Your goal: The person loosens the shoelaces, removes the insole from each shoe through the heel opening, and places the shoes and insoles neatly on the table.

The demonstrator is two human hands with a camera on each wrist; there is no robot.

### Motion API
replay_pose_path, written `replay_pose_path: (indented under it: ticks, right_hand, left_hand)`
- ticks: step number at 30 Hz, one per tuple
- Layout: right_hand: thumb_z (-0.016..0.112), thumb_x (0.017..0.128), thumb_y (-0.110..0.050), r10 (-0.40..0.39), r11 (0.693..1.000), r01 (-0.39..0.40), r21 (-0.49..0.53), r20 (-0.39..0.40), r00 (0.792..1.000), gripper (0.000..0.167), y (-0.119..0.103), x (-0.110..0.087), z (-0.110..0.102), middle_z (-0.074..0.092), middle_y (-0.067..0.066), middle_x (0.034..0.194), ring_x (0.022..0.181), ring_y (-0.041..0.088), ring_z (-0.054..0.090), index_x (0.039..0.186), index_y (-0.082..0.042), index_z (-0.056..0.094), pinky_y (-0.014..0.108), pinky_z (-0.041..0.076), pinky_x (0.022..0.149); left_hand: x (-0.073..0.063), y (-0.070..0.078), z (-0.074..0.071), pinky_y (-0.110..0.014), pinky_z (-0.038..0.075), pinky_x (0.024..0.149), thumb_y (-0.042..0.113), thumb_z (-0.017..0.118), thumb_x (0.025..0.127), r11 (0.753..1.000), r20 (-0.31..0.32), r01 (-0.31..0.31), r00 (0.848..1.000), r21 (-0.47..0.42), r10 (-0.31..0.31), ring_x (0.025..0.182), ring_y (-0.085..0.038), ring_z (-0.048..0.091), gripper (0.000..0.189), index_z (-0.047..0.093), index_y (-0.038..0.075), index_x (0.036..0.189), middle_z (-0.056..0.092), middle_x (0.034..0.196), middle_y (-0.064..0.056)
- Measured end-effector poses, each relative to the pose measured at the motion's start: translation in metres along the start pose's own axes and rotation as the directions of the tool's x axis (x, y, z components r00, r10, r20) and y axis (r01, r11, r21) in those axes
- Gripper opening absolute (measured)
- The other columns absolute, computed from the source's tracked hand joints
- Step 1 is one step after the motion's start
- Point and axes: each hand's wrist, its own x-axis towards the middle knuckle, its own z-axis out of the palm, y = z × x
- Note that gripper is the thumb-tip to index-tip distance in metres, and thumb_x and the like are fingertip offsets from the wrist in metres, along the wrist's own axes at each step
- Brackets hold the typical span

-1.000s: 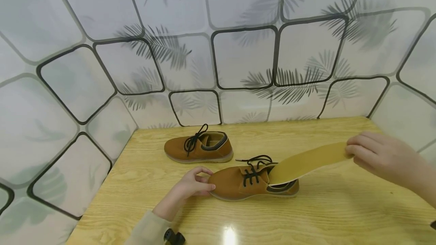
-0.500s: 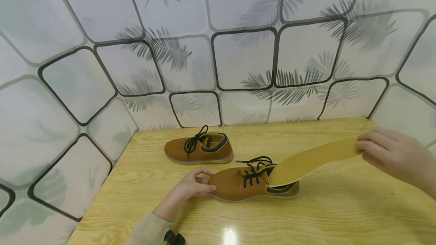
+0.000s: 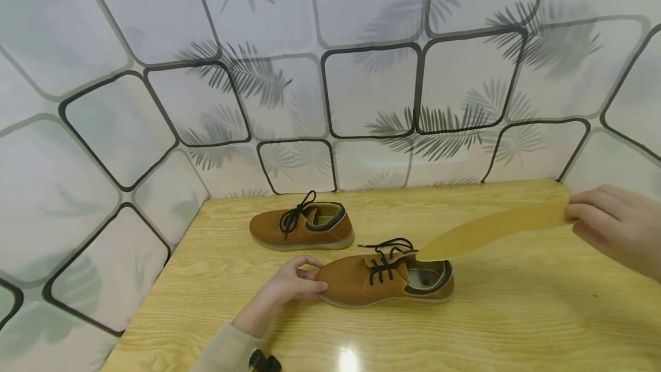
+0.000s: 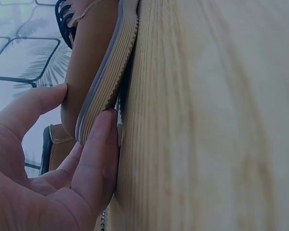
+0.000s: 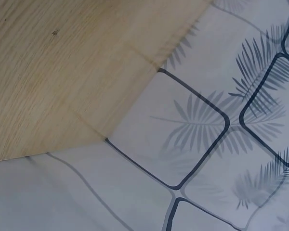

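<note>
My left hand [image 3: 291, 280] grips the toe of a brown lace-up shoe [image 3: 343, 280] that lies on the wooden table with its toe to the left. In the left wrist view the thumb presses the upper and the fingers bear on the ribbed sole [image 4: 108, 72]. A long tan insole [image 3: 496, 228] is pinched at one end by my right hand [image 3: 619, 227]. Its other tip hangs over the shoe's opening, and the grey bottom inside the shoe shows. Black laces [image 3: 382, 268] lie loose over the tongue. The right wrist view shows almost nothing of the hand.
Behind the near shoe stands a second brown shoe [image 3: 271, 228] with tied black laces, toe also to the left. White leaf-patterned sheeting [image 3: 372, 90] walls the wooden table [image 3: 496, 326] at the back and sides.
My right hand has drawn the insole up and to the right, and its lower tip has come out of the shoe. The left hand and both shoes have stayed put.
</note>
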Motion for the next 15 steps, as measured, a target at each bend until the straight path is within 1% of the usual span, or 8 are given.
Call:
replay_pose_path:
  ticks: [3,6,7,9,12,13,15]
  right_hand:
    - [0.04,0.116,-0.029,0.024,1.0,-0.025,-0.013,-0.035,0.999,0.055,0.004,-0.003,0.0,0.067,0.021,0.079,0.065,0.035,0.058,0.082,0.005,0.067,0.013,0.033,0.095]
    - [0.041,0.115,-0.028,0.047,0.999,-0.048,-0.009,-0.059,0.997,0.055,0.007,-0.008,0.002,0.067,0.021,0.077,0.064,0.036,0.057,0.08,0.006,0.067,0.012,0.032,0.094]
    - [0.041,0.115,-0.028,0.054,0.998,-0.055,-0.01,-0.057,0.997,0.056,0.009,-0.01,0.001,0.066,0.022,0.077,0.064,0.036,0.057,0.08,0.007,0.067,0.011,0.03,0.096]
    - [0.04,0.115,-0.028,0.069,0.997,-0.07,-0.027,-0.043,0.997,0.057,0.012,-0.014,0.001,0.065,0.023,0.076,0.063,0.037,0.056,0.08,0.008,0.066,0.012,0.028,0.095]
    - [0.039,0.113,-0.027,0.099,0.994,-0.101,-0.038,-0.062,0.993,0.055,0.017,-0.021,0.001,0.064,0.022,0.073,0.061,0.038,0.055,0.078,0.007,0.065,0.011,0.03,0.092]
    - [0.039,0.113,-0.026,0.105,0.993,-0.108,-0.049,-0.065,0.992,0.055,0.019,-0.023,0.001,0.063,0.022,0.072,0.06,0.038,0.054,0.077,0.007,0.065,0.012,0.032,0.089]
    - [0.038,0.111,-0.025,0.112,0.99,-0.117,-0.082,-0.063,0.992,0.054,0.023,-0.027,-0.001,0.063,0.021,0.071,0.058,0.036,0.054,0.076,0.005,0.065,0.016,0.039,0.075]
  left_hand:
    - [0.0,0.0,0.0,-0.037,0.067,0.083,-0.003,0.078,0.091,1.0,-0.002,-0.001,1.0,-0.002,0.001,0.085,-0.018,0.076,0.048,0.059,-0.002,0.134,0.071,0.111,-0.019]
    - [0.0,0.0,0.0,-0.037,0.067,0.083,-0.003,0.078,0.09,1.0,-0.006,0.003,1.0,0.0,-0.003,0.085,-0.018,0.075,0.048,0.059,-0.002,0.134,0.07,0.112,-0.019]
    - [0.0,0.0,0.0,-0.037,0.067,0.083,-0.003,0.078,0.09,1.0,-0.006,0.002,1.0,0.0,-0.002,0.085,-0.018,0.075,0.048,0.059,-0.002,0.134,0.07,0.112,-0.019]
    - [0.0,0.0,0.0,-0.037,0.067,0.082,-0.003,0.078,0.09,1.0,-0.008,0.001,1.0,0.001,-0.001,0.085,-0.018,0.075,0.048,0.059,-0.002,0.134,0.07,0.112,-0.019]
    - [0.0,0.001,0.0,-0.036,0.067,0.082,-0.003,0.078,0.09,1.0,-0.004,-0.004,1.0,-0.004,0.004,0.084,-0.018,0.075,0.047,0.059,-0.003,0.133,0.07,0.111,-0.018]
    - [0.0,0.001,0.0,-0.036,0.067,0.082,-0.003,0.078,0.09,1.0,-0.003,-0.006,1.0,-0.006,0.006,0.084,-0.018,0.075,0.047,0.059,-0.003,0.133,0.07,0.111,-0.018]
    - [0.0,0.001,0.0,-0.036,0.067,0.081,-0.003,0.078,0.09,1.0,0.0,-0.008,1.0,-0.007,0.008,0.084,-0.017,0.075,0.047,0.058,-0.003,0.133,0.07,0.11,-0.018]
